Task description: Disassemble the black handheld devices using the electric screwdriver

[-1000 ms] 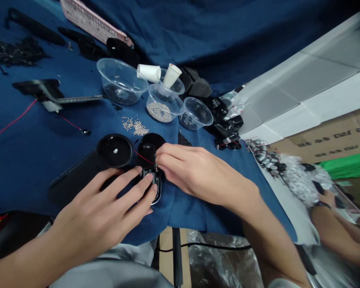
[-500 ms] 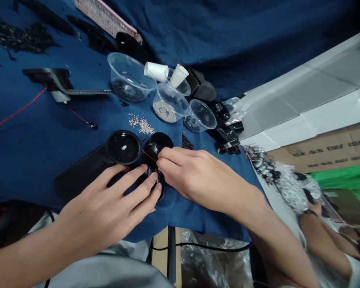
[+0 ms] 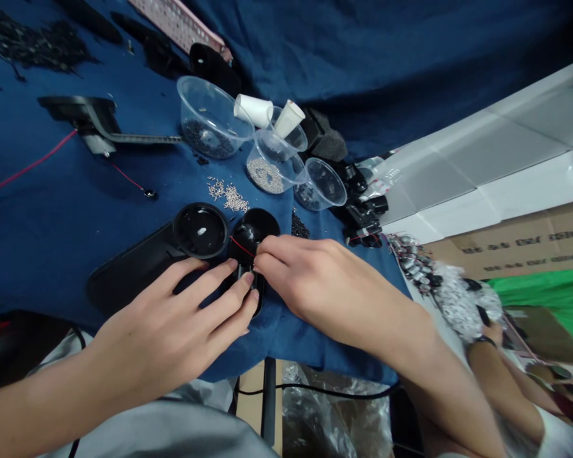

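My left hand (image 3: pixel 181 324) lies over a black plastic housing (image 3: pixel 258 222) with a round cup-shaped end. Its fingers bend onto the housing's narrow part, with the thumb mostly hidden below. A thin red wire (image 3: pixel 242 246) crosses the round end and runs to the pinched fingertips of my right hand (image 3: pixel 300 273). Those fingertips hide the wire's end and press close to the housing. Just left of it, another black shell (image 3: pixel 134 264) with a round open end lies on the blue cloth, partly beneath my left fingers. A small white spot shows inside that round end.
Small silver screws (image 3: pixel 232 196) and dark screws (image 3: pixel 298 224) lie loose beyond my hands. Clear tubs (image 3: pixel 214 121) and white paper cups (image 3: pixel 253 111) stand farther back. At left is a black part with a motor (image 3: pixel 94 141). Another person's arm (image 3: pixel 501 381) shows at right.
Both hands keep nearly the same hold on the housing and wire. The whole view has shifted slightly, so the tubs and parts appear a little farther right.
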### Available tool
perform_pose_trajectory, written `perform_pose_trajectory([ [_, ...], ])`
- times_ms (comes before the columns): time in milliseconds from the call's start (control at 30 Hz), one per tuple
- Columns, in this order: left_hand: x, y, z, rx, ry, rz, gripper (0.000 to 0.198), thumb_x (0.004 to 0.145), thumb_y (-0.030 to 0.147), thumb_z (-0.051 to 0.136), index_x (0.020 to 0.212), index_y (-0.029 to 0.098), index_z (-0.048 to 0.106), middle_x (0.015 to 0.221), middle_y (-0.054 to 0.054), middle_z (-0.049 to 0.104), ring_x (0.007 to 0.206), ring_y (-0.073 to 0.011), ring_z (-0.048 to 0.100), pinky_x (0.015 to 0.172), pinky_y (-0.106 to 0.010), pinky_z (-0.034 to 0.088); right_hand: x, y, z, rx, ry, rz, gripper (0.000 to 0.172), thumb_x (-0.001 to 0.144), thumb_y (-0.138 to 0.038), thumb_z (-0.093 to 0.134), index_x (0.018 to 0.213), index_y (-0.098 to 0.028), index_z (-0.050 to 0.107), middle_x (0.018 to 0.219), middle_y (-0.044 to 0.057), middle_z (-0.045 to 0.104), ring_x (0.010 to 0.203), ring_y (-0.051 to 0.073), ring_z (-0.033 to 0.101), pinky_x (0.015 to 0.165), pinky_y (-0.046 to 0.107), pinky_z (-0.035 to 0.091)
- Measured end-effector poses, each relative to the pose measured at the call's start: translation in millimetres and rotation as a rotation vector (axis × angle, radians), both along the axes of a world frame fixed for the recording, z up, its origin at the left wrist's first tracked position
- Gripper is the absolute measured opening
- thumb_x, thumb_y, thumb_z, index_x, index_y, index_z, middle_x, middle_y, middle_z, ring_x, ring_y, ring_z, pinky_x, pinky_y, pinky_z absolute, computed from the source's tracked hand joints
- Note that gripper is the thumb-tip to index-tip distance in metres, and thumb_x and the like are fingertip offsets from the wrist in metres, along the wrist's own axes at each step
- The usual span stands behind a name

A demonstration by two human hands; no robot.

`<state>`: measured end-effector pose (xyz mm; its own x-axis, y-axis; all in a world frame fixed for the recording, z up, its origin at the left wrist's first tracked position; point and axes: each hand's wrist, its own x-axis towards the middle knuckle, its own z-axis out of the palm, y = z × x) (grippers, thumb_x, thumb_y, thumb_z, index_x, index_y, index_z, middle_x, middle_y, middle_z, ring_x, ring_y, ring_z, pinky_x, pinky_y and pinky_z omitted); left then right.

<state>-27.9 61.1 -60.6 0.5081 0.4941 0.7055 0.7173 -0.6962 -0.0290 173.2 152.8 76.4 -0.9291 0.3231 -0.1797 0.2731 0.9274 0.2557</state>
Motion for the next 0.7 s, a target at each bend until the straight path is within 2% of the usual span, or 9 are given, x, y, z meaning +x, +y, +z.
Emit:
perform_pose_trajectory([
  [100, 0, 0, -0.3, 0.005, -0.001, 0.0, 0.031, 0.112, 0.018, 0.067, 0.141, 0.008, 0.075, 0.14, -0.012, 0.083, 0.129, -0.0375, 0.074, 0.107, -0.057, 0.053, 0, -2, -2.2, 0.078, 0.041, 0.027, 0.017, 0.1, -0.003, 0.068, 0.088, -0.015, 0.072, 0.089, 0.007, 0.074, 0.073, 0.024, 0.071, 0.051, 0.04, 0.048],
  [167, 0, 0, -0.2, 0.01, -0.004, 0.006, 0.031, 0.113, 0.019, 0.066, 0.141, 0.008, 0.075, 0.14, -0.012, 0.083, 0.129, -0.0373, 0.074, 0.107, -0.057, 0.053, 3, -4, -4.9, 0.101, 0.084, 0.031, 0.014, 0.102, -0.005, 0.068, 0.093, -0.013, 0.075, 0.1, 0.01, 0.08, 0.081, 0.027, 0.075, 0.052, 0.04, 0.052],
  [200, 0, -1, -0.3, 0.01, -0.006, 0.008, 0.031, 0.113, 0.02, 0.066, 0.141, 0.008, 0.075, 0.14, -0.012, 0.083, 0.129, -0.0371, 0.075, 0.108, -0.056, 0.053, 6, -6, -7.0, 0.099, 0.119, 0.02, 0.011, 0.104, -0.007, 0.067, 0.102, -0.011, 0.077, 0.112, 0.013, 0.082, 0.089, 0.028, 0.078, 0.057, 0.04, 0.056],
  [267, -1, -1, -1.1, -0.002, -0.015, 0.01, 0.03, 0.113, 0.017, 0.065, 0.14, 0.009, 0.075, 0.139, -0.012, 0.083, 0.128, -0.0365, 0.075, 0.11, -0.056, 0.053, 12, -13, -13.2, 0.07, 0.257, -0.037, 0.021, 0.106, -0.009, 0.066, 0.124, -0.009, 0.076, 0.136, 0.016, 0.08, 0.108, 0.029, 0.08, 0.073, 0.038, 0.065],
  [300, -1, -2, -1.8, -0.005, -0.024, 0.01, 0.03, 0.112, 0.015, 0.064, 0.139, 0.009, 0.075, 0.139, -0.012, 0.083, 0.129, -0.0365, 0.075, 0.111, -0.055, 0.053, 16, -16, -17.5, 0.053, 0.381, -0.096, 0.024, 0.107, -0.009, 0.067, 0.129, -0.01, 0.075, 0.137, 0.016, 0.079, 0.111, 0.027, 0.08, 0.078, 0.036, 0.067],
  [367, 0, -3, -3.7, -0.015, -0.042, 0.006, 0.032, 0.11, 0.012, 0.064, 0.14, 0.008, 0.074, 0.141, -0.012, 0.083, 0.131, -0.0371, 0.075, 0.111, -0.054, 0.055, 22, -24, -28.7, -0.012, 0.661, -0.279, 0.014, 0.106, -0.01, 0.069, 0.119, -0.014, 0.075, 0.119, 0.011, 0.081, 0.097, 0.018, 0.08, 0.075, 0.027, 0.066],
  [467, 2, -3, -5.7, -0.007, -0.047, 0.018, 0.034, 0.109, 0.014, 0.065, 0.141, 0.007, 0.073, 0.146, -0.018, 0.08, 0.13, -0.0385, 0.076, 0.105, -0.052, 0.06, 28, -29, -50.3, -0.224, 0.914, -0.507, 0.005, 0.104, -0.015, 0.076, 0.101, -0.018, 0.074, 0.094, 0.002, 0.077, 0.07, 0.009, 0.072, 0.055, 0.018, 0.057],
  [567, 4, -2, -6.2, 0.015, -0.022, 0.05, 0.033, 0.107, 0.013, 0.064, 0.139, 0.006, 0.074, 0.151, -0.026, 0.075, 0.124, -0.0397, 0.08, 0.097, -0.051, 0.064, 31, -28, -72.4, -0.303, 0.99, -0.42, 0.01, 0.102, -0.014, 0.078, 0.111, -0.019, 0.079, 0.102, 0.004, 0.079, 0.069, 0.009, 0.071, 0.056, 0.019, 0.06],
  [700, 5, 0, -5.1, 0.008, -0.011, 0.055, 0.034, 0.106, 0.011, 0.062, 0.137, 0.007, 0.074, 0.15, -0.028, 0.074, 0.125, -0.0419, 0.08, 0.095, -0.053, 0.066, 32, -26, -90.6, -0.15, 1.027, -0.257, 0.018, 0.102, -0.009, 0.075, 0.117, -0.015, 0.081, 0.105, 0.009, 0.08, 0.07, 0.009, 0.072, 0.063, 0.022, 0.063],
])
